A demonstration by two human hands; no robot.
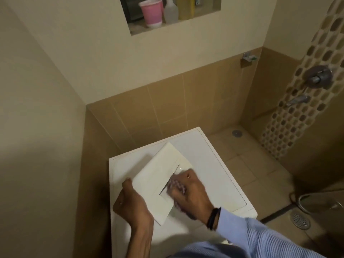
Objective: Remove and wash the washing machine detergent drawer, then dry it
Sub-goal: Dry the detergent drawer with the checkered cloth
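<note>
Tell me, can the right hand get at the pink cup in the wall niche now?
Probably not at once: the right hand holds a cloth on the drawer, and the washing machine stands between the person and the cup.

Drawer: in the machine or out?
Out. The left hand holds the drawer tilted above the washing machine top; the right hand presses a blurred checked cloth against it.

Fingers of the left hand [130,203] grip the detergent drawer [152,179]; right of them the right hand [195,196] holds a blurred cloth [176,185] against it.
</note>
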